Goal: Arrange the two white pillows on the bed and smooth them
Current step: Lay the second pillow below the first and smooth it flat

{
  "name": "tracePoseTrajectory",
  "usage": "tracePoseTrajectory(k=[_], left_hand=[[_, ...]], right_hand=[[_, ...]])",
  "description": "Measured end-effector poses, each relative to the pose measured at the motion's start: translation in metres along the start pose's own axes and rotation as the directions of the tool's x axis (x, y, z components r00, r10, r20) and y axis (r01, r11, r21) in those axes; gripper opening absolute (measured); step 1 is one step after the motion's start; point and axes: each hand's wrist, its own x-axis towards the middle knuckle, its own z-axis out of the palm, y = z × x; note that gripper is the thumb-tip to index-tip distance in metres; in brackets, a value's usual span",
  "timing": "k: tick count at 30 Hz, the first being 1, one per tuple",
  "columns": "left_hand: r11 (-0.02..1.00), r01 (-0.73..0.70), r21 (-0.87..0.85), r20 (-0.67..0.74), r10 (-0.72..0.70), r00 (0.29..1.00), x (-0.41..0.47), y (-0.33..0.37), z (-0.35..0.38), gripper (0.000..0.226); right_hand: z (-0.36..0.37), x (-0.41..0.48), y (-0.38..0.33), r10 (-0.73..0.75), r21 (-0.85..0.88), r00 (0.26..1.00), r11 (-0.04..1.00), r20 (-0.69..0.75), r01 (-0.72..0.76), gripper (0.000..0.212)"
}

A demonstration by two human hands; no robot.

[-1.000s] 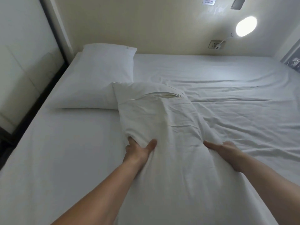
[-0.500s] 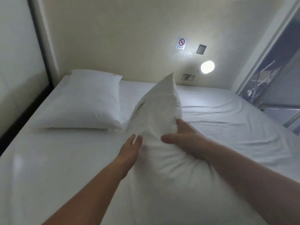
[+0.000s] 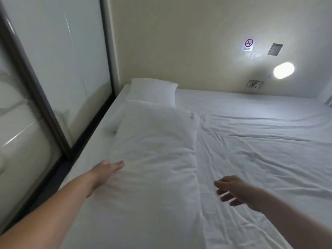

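Observation:
Two white pillows lie along the bed's left side. The far pillow (image 3: 152,90) rests against the back wall. The near pillow (image 3: 154,141) lies flat in front of it and covers its front edge. My left hand (image 3: 106,170) lies flat with fingers extended, touching the near pillow's lower left edge. My right hand (image 3: 233,190) hovers over the sheet to the right of that pillow, fingers spread, holding nothing. The bed (image 3: 260,159) has a wrinkled white sheet.
A glossy panel with a dark frame (image 3: 45,105) runs close along the bed's left edge. On the cream back wall are a lit round lamp (image 3: 283,70), a socket (image 3: 254,84) and a no-smoking sign (image 3: 248,44).
The near pillow, held upright in both hands half a second ago, now lies flat on the left, overlapping the far pillow. Both hands have let go. My view has turned left.

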Motion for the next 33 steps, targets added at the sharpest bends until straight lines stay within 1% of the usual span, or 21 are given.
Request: tracePoseTrajectory(k=[2,3,5,7,10,12,14,16,18,21,25,27,29,30,32,33], left_hand=[[0.999,0.033,-0.013,0.006,-0.033,0.999,0.002,-0.025,0.005,0.055],[0.999,0.034,-0.025,-0.014,-0.035,0.999,0.001,-0.033,0.006,0.061],[0.999,0.028,-0.044,-0.070,-0.031,0.997,0.000,-0.041,0.006,0.073],[0.998,0.046,-0.051,-0.118,-0.052,0.992,0.004,-0.046,0.005,0.081],[0.994,0.082,-0.074,-0.132,-0.091,0.987,0.008,-0.059,0.010,0.095],[0.991,0.105,-0.087,-0.138,-0.116,0.984,0.008,-0.072,0.016,0.105],[0.994,0.101,-0.032,-0.149,-0.105,0.983,0.005,-0.081,0.021,0.118],[0.995,0.096,-0.014,-0.175,-0.097,0.980,0.000,-0.085,0.025,0.125],[0.993,0.115,-0.025,-0.199,-0.118,0.973,-0.010,-0.086,0.027,0.123],[0.995,0.096,-0.028,-0.213,-0.100,0.972,-0.023,-0.090,0.020,0.110],[0.996,0.088,0.005,-0.283,-0.083,0.956,-0.043,-0.095,-0.009,0.088],[0.996,0.083,0.042,-0.292,-0.067,0.954,-0.048,-0.103,-0.024,0.085],[0.994,0.106,0.012,-0.253,-0.100,0.962,-0.051,-0.117,-0.040,0.084],[0.992,0.127,0.014,-0.199,-0.122,0.972,-0.057,-0.125,-0.045,0.085],[0.978,0.193,0.074,-0.123,-0.183,0.975,-0.081,-0.146,-0.052,0.090],[0.964,0.230,0.131,-0.093,-0.219,0.971,-0.087,-0.147,-0.058,0.095]], right_hand=[[0.005,0.006,0.017,0.066,-0.019,0.998,0.998,0.012,-0.066,0.034],[0.009,0.008,0.019,0.093,-0.014,0.995,0.996,0.023,-0.093,0.037],[0.023,0.011,0.011,0.132,0.039,0.990,0.990,0.053,-0.134,0.043],[0.040,0.015,0.001,0.139,0.104,0.986,0.983,0.097,-0.149,0.050],[0.075,0.018,-0.012,0.148,0.195,0.979,0.965,0.139,-0.174,0.060],[0.097,0.020,-0.013,0.149,0.269,0.984,0.948,0.098,-0.171,0.068],[0.115,0.021,-0.010,0.131,0.355,0.991,0.927,0.001,-0.123,0.074],[0.128,0.023,-0.003,0.093,0.387,0.989,0.921,-0.112,-0.043,0.075],[0.137,0.019,0.000,0.063,0.396,0.983,0.918,-0.173,0.010,0.080],[0.147,0.015,0.007,0.030,0.386,0.975,0.921,-0.219,0.059,0.087],[0.170,-0.004,0.002,-0.017,0.356,0.974,0.929,-0.226,0.098,0.080],[0.183,-0.012,-0.004,-0.038,0.353,0.974,0.928,-0.222,0.117,0.077],[0.198,-0.015,-0.007,-0.045,0.340,0.975,0.933,-0.216,0.118,0.075],[0.206,-0.020,-0.009,-0.051,0.332,0.977,0.936,-0.208,0.120,0.074],[0.213,-0.040,0.003,-0.048,0.313,0.980,0.944,-0.191,0.107,0.070],[0.205,-0.046,0.003,-0.049,0.298,0.984,0.950,-0.169,0.099,0.068]])
